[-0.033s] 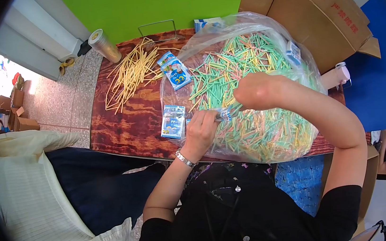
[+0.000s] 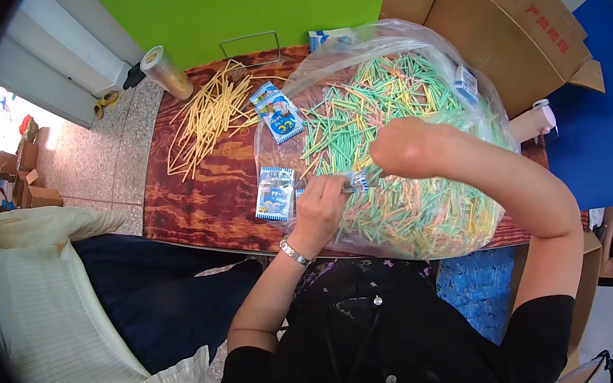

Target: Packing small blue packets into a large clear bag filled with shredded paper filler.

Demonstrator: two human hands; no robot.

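Note:
My left hand, with a bracelet at its wrist, is closed around a small blue-and-white packet over the near left of a big clear plastic bag. Thin green, yellow and pink sticks fill the bag in a loose heap. Just right of the packet, my right hand bends downward, curled in, above the sticks. Its fingertips and whatever they hold are hidden. Left of my left hand lies a flat blue-and-white packet. Farther back, more such packets overlap at the bag's left edge.
Long pale-yellow sticks are spread over the wooden table, beside a clear cylinder and a wire stand. A cardboard box and a pink-white bottle stand at the right. Someone in a light top is close at my left.
My right hand and forearm have shifted very slightly. My left hand keeps its hold on the packet, and everything else looks the same.

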